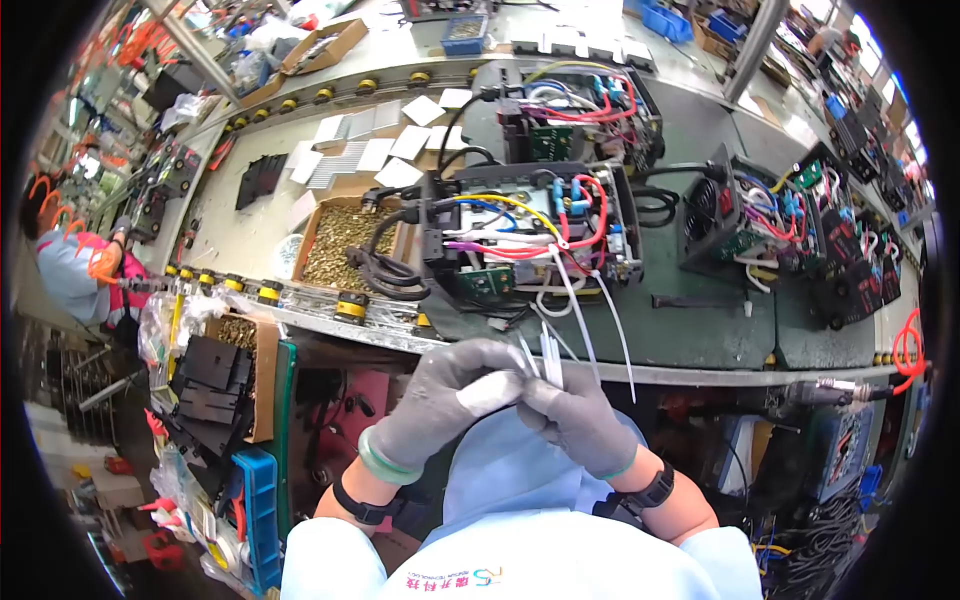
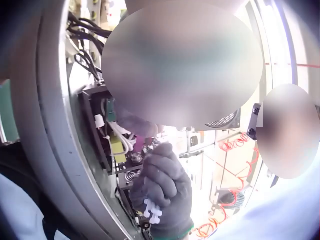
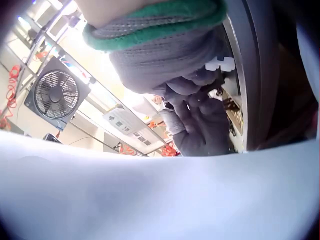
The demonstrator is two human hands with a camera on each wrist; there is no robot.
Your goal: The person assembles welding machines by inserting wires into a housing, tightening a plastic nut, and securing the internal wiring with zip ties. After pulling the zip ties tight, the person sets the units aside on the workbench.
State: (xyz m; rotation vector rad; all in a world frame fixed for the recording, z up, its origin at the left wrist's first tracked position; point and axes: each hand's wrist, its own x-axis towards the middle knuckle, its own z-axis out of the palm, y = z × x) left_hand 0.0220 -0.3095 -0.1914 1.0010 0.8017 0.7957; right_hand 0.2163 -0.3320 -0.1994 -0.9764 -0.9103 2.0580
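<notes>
Both hands wear grey gloves and meet in front of the apron, just short of the bench edge. My right hand (image 1: 585, 420) grips a small bundle of white cable ties (image 1: 550, 352); the tie heads (image 2: 152, 211) stick out of the fist in the left wrist view. My left hand (image 1: 450, 392) has thumb and fingertips together at a thin white tie (image 1: 527, 355) beside the bundle. Beyond them stands an open black device (image 1: 540, 225) with red, yellow, blue and white wires. Two long white cable ties (image 1: 577, 312) hang from its wire bundle toward me.
Similar open devices stand behind (image 1: 575, 110) and at right (image 1: 745, 215). Left of the near device are a carton of brass-coloured parts (image 1: 340, 245) and white pads (image 1: 410, 142). A roller rail (image 1: 350, 307) runs along the left front. A power screwdriver (image 1: 840, 390) lies at the right edge.
</notes>
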